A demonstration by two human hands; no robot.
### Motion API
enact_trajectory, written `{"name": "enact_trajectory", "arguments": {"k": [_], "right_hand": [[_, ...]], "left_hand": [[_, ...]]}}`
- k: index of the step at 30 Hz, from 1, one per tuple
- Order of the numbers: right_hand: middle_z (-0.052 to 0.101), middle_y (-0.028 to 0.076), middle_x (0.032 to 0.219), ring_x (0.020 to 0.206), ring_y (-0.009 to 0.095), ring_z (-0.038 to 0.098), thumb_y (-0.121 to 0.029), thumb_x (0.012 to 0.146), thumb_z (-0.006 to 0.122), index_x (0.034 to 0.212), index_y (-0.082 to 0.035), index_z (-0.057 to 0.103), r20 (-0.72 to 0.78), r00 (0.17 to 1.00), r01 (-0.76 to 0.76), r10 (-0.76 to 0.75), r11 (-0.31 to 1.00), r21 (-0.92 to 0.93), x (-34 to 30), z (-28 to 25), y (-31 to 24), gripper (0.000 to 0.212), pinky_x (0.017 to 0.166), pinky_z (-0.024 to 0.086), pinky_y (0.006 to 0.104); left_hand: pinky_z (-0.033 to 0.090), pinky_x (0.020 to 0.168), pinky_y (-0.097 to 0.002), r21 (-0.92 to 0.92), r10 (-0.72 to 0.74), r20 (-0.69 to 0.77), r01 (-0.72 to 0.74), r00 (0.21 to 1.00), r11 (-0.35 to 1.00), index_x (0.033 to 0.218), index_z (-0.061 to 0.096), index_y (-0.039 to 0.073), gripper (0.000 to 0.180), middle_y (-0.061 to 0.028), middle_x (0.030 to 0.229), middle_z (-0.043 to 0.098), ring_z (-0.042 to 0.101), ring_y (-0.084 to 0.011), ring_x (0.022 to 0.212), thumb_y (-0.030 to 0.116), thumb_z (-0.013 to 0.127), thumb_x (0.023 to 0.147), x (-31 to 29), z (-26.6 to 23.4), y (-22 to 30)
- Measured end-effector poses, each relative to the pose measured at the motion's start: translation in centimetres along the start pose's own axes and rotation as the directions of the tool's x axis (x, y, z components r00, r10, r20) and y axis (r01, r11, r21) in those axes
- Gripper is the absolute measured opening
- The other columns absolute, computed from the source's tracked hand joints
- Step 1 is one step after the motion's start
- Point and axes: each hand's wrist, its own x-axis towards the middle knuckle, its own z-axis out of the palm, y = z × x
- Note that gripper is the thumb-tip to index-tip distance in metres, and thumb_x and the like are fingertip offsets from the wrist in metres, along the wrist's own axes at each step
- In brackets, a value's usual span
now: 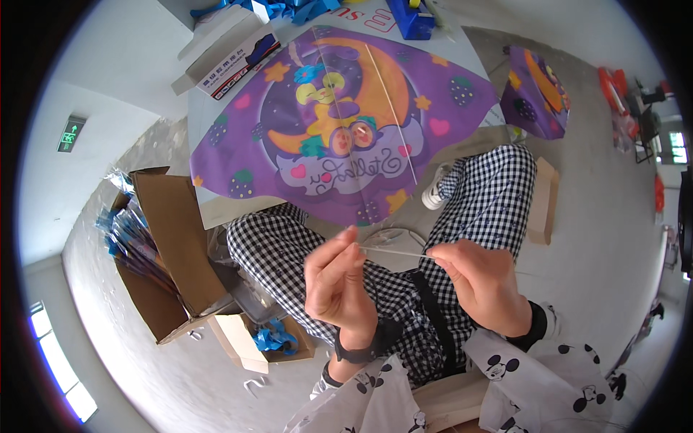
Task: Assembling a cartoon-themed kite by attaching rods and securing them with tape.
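Observation:
I sit with both hands raised over my lap, a thin white string [393,251] stretched between them. My left hand [336,281] pinches one end between thumb and fingertips. My right hand [482,281] is closed on the other end, thumb against the index finger. Just beyond my hands, a purple kite [245,162] with a cartoon character, an orange moon and strawberries lies spread on a white table [216,213]. A thin white rod [390,108] runs along its right half. Its lower tip points toward my fingers.
At the table's back left stands an open carton [234,54]; a blue tape dispenser [411,20] sits at the far edge. Another purple printed piece [535,94] hangs at the right. Left on the floor are a cardboard box [177,245] of packaged items and a small box holding blue strips [274,338].

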Motion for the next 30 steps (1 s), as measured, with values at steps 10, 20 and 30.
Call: {"name": "enact_trajectory", "arguments": {"k": [10,20,30], "right_hand": [[0.066,0.012,0.084,0.067,0.019,0.065,-0.004,0.094,0.058,0.101,0.001,0.061,0.242,0.948,-0.299,0.207,0.838,0.456,-0.1,0.8,0.6,0.009,0.058,0.048,0.0258],[0.066,0.009,0.081,0.063,0.025,0.065,-0.002,0.087,0.064,0.099,-0.004,0.061,-0.084,0.996,0.002,0.004,0.997,0.073,-0.3,1.2,0.8,0.013,0.050,0.048,0.0322],[0.062,0.011,0.073,0.056,0.024,0.060,-0.002,0.090,0.060,0.099,0.000,0.063,-0.047,0.996,0.073,-0.075,0.996,-0.041,-0.1,-0.8,1.7,0.009,0.050,0.045,0.0325]], "left_hand": [[0.050,0.069,-0.0242,-0.006,0.100,-0.148,-0.102,0.984,0.995,0.093,0.070,0.005,0.018,-0.0067,0.091,0.057,0.057,-0.0181,0.087,-0.008,0.067,0.081,-0.1,1.1,-0.4],[0.055,0.076,-0.0279,-0.156,-0.166,-0.133,0.145,0.977,0.977,0.097,0.067,-0.002,0.016,-0.0123,0.096,0.062,0.064,-0.0199,0.085,-0.010,0.064,0.084,-0.2,1.5,0.4],[0.056,0.075,-0.0269,-0.292,-0.434,0.135,0.455,0.891,0.841,0.108,0.046,0.002,0.038,-0.0111,0.085,0.067,0.067,-0.0170,0.078,-0.008,0.069,0.081,1.1,0.7,2.3]]}}
